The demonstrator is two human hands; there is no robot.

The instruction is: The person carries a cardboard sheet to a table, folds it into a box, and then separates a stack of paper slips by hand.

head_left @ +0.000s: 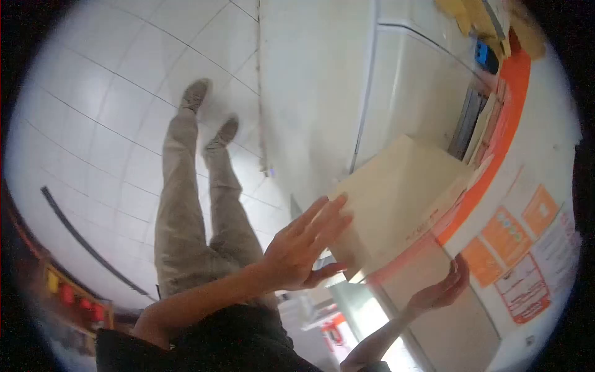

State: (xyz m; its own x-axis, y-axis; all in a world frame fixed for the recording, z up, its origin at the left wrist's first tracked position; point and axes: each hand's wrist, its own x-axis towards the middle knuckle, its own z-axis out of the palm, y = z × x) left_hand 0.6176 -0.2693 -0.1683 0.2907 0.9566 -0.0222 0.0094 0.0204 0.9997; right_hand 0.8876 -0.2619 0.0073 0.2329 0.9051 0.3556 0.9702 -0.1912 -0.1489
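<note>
My left hand (304, 245) is stretched out with fingers apart and slightly blurred. Its fingertips overlap the near edge of a beige, flat-faced piece like a folder or carton (396, 198), which rests by a white cabinet. My right hand (440, 288) is farther right, with fingers loosely bent and nothing visible in them. Its fingertips are right at the edge of a white surface bordered by an orange band (477, 211). Below that band, a beige panel (434, 291) lies between my two hands.
The white cabinet (316, 87) with a rounded front meets the tiled floor (118, 118) where I stand. Orange and white printed labels (508, 242) cover the surface at right. A blue object (486, 54) is at upper right. Shelving with red and yellow items (74, 297) is at lower left.
</note>
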